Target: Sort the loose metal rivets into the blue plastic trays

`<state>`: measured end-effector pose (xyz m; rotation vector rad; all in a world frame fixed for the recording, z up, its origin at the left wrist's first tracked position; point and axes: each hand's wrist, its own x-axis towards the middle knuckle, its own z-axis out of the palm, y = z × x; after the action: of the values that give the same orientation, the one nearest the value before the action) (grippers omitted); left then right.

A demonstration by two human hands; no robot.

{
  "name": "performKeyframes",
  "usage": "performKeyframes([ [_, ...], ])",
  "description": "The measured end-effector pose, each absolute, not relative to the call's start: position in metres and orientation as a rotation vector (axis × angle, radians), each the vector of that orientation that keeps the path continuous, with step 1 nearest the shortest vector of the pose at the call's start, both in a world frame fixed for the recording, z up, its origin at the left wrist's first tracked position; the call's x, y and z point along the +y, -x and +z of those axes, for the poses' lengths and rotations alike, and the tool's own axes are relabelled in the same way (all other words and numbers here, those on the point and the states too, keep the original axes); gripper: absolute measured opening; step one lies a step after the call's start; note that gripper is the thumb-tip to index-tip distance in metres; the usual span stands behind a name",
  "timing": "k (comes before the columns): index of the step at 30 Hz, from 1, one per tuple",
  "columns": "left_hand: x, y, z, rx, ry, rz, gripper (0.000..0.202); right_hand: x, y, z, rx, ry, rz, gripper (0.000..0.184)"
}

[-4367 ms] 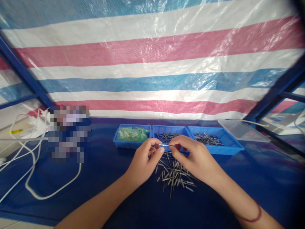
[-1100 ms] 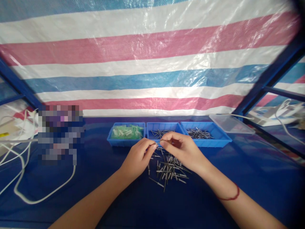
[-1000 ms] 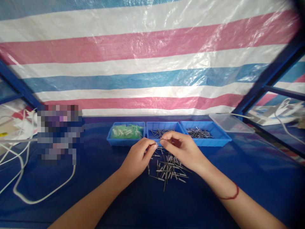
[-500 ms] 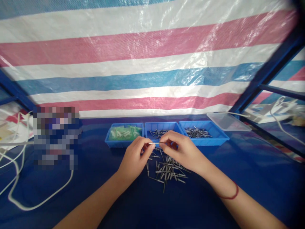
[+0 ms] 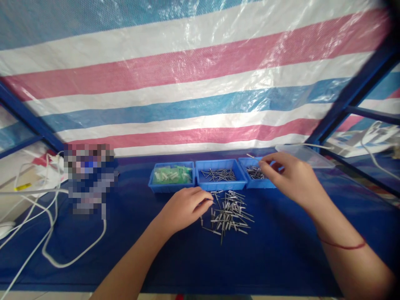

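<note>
My right hand [image 5: 289, 177] is pinched over the right blue bin [image 5: 267, 183], and a thin blind rivet [image 5: 250, 156] pokes out to the left of its fingertips. My left hand [image 5: 189, 206] has thumb and forefinger closed at the left edge of a loose pile of blind rivets [image 5: 233, 216] on the table. What its fingertips hold, if anything, is too small to make out. Silvery rivets lie in the middle blue bin [image 5: 220, 186]. More of them fill the right bin, partly hidden by my right hand.
Beside the middle bin, the left blue bin [image 5: 171, 189] holds green plastic with pale pieces. A clear lid [image 5: 312, 157] lies behind my right hand. White cables [image 5: 56, 262] loop across the left of the blue table [image 5: 265, 266]. Striped sheeting [image 5: 187, 100] hangs behind.
My hands have come apart. The right one moved right with a rivet, over the right bin; the left one lowered to the pile's edge. The view has shifted a little.
</note>
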<state>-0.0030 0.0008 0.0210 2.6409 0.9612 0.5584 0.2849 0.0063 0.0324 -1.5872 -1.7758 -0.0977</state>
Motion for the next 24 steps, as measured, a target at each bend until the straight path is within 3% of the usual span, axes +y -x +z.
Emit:
performKeyframes([
  [8,0.008,0.006,0.026,0.993,-2.691,0.445,0.020,0.008,-0.323,0.013,-1.802,1.928,-0.415,0.023],
  [11,0.011,0.001,0.017,0.937,-2.744,0.405,0.021,0.001,-0.304,0.026,-2.019,1.733,-0.229,0.023],
  [16,0.018,-0.016,0.021,0.875,-2.911,0.434,0.022,-0.008,-0.254,0.039,-2.610,1.262,0.415,0.021],
  [18,0.020,-0.026,0.027,0.865,-2.926,0.547,0.021,-0.009,-0.237,0.032,-2.676,1.186,0.462,0.019],
  [22,0.023,-0.041,0.025,0.886,-2.899,0.764,0.020,-0.011,-0.215,0.012,-2.708,1.120,0.475,0.036],
  [24,0.023,-0.043,0.017,0.930,-2.858,0.862,0.019,-0.012,-0.210,0.004,-2.713,1.107,0.460,0.030],
])
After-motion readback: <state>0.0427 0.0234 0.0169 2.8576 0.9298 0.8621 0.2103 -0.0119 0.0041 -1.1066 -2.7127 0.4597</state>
